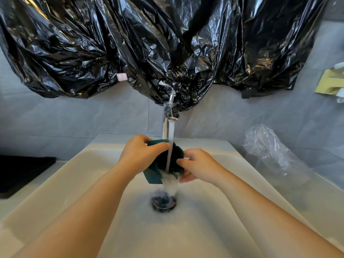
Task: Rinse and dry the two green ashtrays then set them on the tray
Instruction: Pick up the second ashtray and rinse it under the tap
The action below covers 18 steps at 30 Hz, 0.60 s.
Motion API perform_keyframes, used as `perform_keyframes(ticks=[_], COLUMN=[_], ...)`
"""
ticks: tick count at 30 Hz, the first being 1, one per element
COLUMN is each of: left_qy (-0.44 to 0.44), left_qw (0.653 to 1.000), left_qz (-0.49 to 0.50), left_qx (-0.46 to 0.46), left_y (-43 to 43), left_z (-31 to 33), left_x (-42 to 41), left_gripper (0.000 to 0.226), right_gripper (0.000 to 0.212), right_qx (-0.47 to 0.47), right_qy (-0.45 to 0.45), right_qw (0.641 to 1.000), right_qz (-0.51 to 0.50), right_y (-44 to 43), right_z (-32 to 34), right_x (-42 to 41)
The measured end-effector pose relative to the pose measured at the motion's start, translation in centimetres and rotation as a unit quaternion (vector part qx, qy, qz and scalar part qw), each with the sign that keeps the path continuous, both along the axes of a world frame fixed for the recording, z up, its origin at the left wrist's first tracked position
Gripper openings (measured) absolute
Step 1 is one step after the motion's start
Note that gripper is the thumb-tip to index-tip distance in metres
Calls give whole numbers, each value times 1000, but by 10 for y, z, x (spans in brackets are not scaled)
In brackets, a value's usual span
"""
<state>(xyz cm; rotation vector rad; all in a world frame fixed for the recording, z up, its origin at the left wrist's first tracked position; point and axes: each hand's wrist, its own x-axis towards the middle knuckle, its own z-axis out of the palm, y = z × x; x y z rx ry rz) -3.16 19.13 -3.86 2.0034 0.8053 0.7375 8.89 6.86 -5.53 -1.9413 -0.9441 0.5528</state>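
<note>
From the head view, the green ashtray (153, 176) is over the sink (89, 175), tilted on edge under the tap (165, 128), with the stream of water (171, 146) running down its dark inner face and splashing off its lower edge above the drain (163, 202). The left hand (141, 153) grips the upper left rim, with its fingers curled over the top edge. The right hand (195, 166) pinches the right side between thumb and fingers. Only one ashtray shows; the second is not in sight. The ashtray looks stiff and solid, probably glass or glazed ceramic. That would make it fairly heavy for its size, and it would likely chip or crack if it dropped onto the hard basin. Wet, its smooth surface is likely to be slippery. The safest hold seems to be across the thick rim from opposite sides, as both hands do here, with one hand underneath when it is turned or lifted away. At the left, on the counter, lies what looks like the black tray (22, 172), well apart from the hands. A crumpled black plastic sheet (167, 43) hangs over the wall behind the tap, and a clear plastic bag (270, 149) stands beside the sink at the right.
</note>
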Motion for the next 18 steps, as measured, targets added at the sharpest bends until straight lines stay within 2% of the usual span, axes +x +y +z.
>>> perform_keyframes(ticks=[3,5,7,9,11,12,15,18], left_qy=[6,-8,-35,-37,-27,-22,4,4], left_qw=[1000,999,992,985,987,991,999,998], left_qz=[3,4,-15,-48,-55,-43,-8,-16], left_qx=[-9,-51,-116,-159,-152,-127,-51,-57], left_y=[0,1,2,1,-1,-2,-8,-8], left_z=[0,3,7,9,9,9,8,7], left_x=[0,0,-2,-2,-2,-1,-2,-1], left_gripper=[37,45,49,47,44,42,41,34], right_gripper=[22,21,20,19,18,19,21,20], right_qx=[-5,8,17,39,60,52,26,27], right_qy=[1,23,88,197,288,306,305,277], right_qw=[1000,1000,995,977,952,948,949,958], right_qz=[7,-7,-38,-70,-80,-76,-69,-65], right_y=[-1,1,4,7,7,7,6,6], right_z=[-1,-1,-2,-2,-2,-3,-6,-4], right_x=[-2,-3,-3,-3,-4,-5,-9,-10])
